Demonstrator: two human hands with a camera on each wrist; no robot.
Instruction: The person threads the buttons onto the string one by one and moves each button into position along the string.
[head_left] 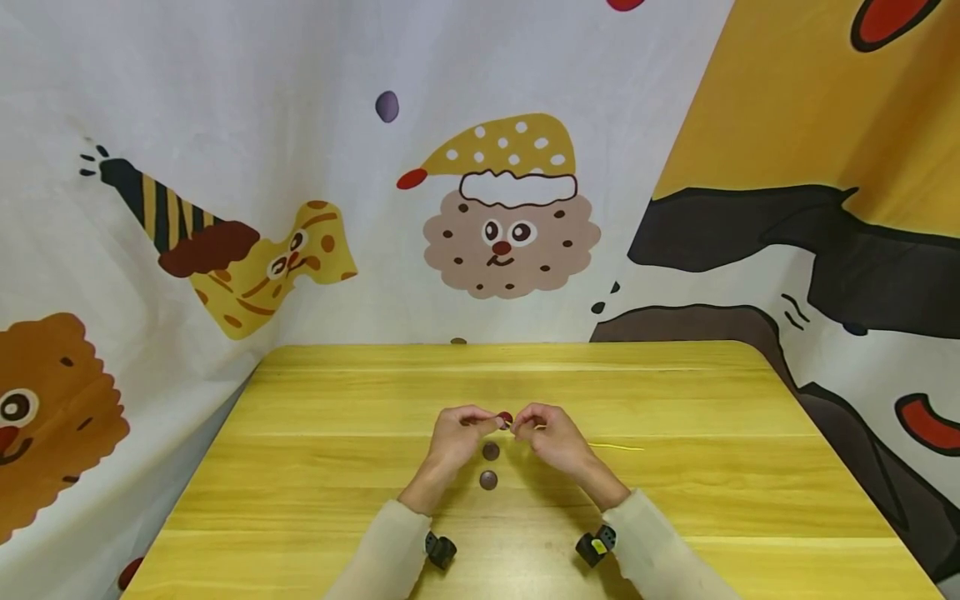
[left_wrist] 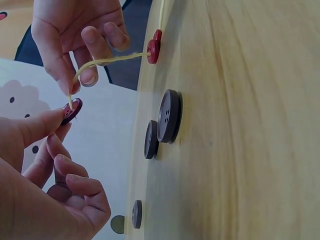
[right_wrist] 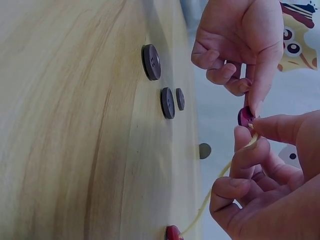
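My left hand [head_left: 453, 437] pinches a dark red four-hole button [left_wrist: 74, 112] by its edge, between thumb and forefinger, above the table. Close against it, my right hand [head_left: 557, 440] pinches a yellow string [left_wrist: 107, 61] between thumb and fingertip. The string's end meets the holes of the button; whether it passes right through cannot be made out. From there the string runs down to a brighter red button [left_wrist: 153, 52] on the table, threaded on it, with another red piece right behind. Part of the held button is hidden by fingertips.
Several dark brown buttons lie on the wooden table [head_left: 337, 467], among them a nearer one [head_left: 488, 480] and one just beyond it [head_left: 491, 451]. A yellow string tail [head_left: 618, 447] stretches to the right of my right wrist. A printed cloth [head_left: 337, 108] hangs behind the table.
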